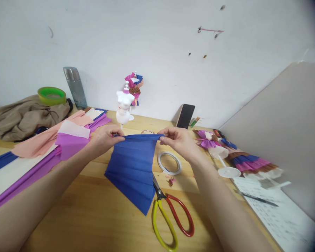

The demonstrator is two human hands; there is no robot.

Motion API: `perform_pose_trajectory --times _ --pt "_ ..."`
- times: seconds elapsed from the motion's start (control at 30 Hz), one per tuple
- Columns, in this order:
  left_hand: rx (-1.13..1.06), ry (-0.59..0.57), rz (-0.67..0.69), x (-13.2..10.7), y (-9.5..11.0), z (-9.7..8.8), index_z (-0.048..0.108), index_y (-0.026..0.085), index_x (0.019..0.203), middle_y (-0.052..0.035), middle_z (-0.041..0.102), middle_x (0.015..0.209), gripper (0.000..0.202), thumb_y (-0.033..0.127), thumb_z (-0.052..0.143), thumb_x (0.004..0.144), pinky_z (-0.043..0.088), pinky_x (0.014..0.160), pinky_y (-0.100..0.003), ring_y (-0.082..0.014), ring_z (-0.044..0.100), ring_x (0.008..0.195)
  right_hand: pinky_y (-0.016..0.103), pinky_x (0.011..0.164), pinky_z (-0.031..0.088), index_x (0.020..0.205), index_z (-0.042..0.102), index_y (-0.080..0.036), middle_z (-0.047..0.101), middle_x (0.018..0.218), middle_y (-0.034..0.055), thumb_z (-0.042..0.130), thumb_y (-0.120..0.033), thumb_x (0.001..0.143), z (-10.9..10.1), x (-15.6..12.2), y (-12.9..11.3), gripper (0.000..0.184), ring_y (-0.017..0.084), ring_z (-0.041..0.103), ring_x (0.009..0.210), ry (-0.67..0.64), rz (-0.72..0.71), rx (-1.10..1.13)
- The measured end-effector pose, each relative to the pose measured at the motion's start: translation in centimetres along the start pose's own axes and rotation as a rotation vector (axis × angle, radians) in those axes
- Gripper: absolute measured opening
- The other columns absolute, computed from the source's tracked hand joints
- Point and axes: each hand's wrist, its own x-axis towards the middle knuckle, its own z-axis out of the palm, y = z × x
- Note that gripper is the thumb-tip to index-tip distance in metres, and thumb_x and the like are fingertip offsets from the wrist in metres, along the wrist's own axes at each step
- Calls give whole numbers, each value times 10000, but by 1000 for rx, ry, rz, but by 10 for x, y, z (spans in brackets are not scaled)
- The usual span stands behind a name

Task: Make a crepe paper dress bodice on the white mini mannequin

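Both my hands hold up a pleated sheet of dark blue crepe paper (132, 168) above the wooden table (94, 213). My left hand (105, 138) pinches the left end of the paper's top edge. My right hand (177, 140) pinches the right end of that edge. The sheet fans downward, and its lower corner hangs over the blades of a pair of scissors (170, 217) with one red and one yellow handle. A roll of white tape (169, 162) lies just under my right hand. A small white mannequin bust (124, 106) stands behind the paper.
Pink, purple, white and blue crepe sheets (42, 150) lie at the left. A brown cloth (23, 117), green tape roll (51, 95) and steel flask (75, 87) sit at the back left. A phone (186, 116) leans on the wall. Dressed paper dolls (238, 157), a pen (257, 198) and printed sheet (273, 213) are right.
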Motion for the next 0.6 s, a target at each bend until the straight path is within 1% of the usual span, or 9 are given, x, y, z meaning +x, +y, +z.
perform_pose_trajectory --times 0.07,0.13,0.23,0.3,0.37,0.43,0.47,0.53,0.6 --pt "-16 -12 -10 0 1 -1 700 209 678 7 685 713 105 312 688 697 415 609 -249 -149 591 696 296 593 480 720 692 -174 664 610 5 704 -331 655 1 0 -1 170 147 606 579 11 -17 -18" --pt "-54 -49 -21 1 2 -3 698 207 668 3 686 704 123 328 694 683 426 615 -250 -153 599 703 292 586 450 701 676 -176 638 605 -2 682 -337 668 1 0 -2 164 138 566 568 26 -46 -45" --pt "-170 -148 -96 1 4 -7 683 192 648 0 666 658 167 355 714 644 445 597 -252 -146 591 650 296 598 422 675 662 -179 627 640 6 658 -335 684 1 0 -1 156 139 534 593 67 -96 -126" --pt "-245 -219 -166 1 9 -11 664 182 637 10 628 598 185 357 724 624 424 536 -237 -124 553 571 300 613 414 661 660 -181 624 659 13 652 -327 683 1 0 -1 148 147 535 624 99 -110 -181" --pt "-278 -267 -234 0 15 -14 640 181 624 29 567 516 176 336 724 618 358 459 -213 -100 495 487 297 611 409 650 650 -184 615 650 8 651 -324 678 2 -1 -2 143 146 532 626 115 -95 -195" --pt "-272 -280 -287 -1 21 -15 625 183 615 45 517 460 157 310 718 622 293 410 -198 -86 452 428 283 569 391 647 631 -187 587 603 -6 644 -330 681 3 -2 -4 148 134 510 578 104 -47 -175" --pt "-259 -271 -300 -2 24 -16 623 182 614 49 509 450 149 299 715 626 283 401 -194 -82 448 412 275 540 379 652 623 -187 577 585 -13 641 -333 682 4 -3 -6 150 125 496 543 95 -14 -155" --pt "-228 -238 -297 -3 29 -16 626 180 609 52 521 455 140 287 713 632 305 401 -188 -76 458 396 260 483 359 667 609 -187 593 595 -11 642 -337 684 5 -6 -10 154 103 476 473 74 48 -106" --pt "-202 -213 -275 -4 32 -16 631 179 608 53 542 464 137 285 711 640 335 409 -185 -73 473 387 246 434 348 678 594 -187 642 646 9 653 -337 688 6 -8 -13 161 88 480 426 52 91 -54"
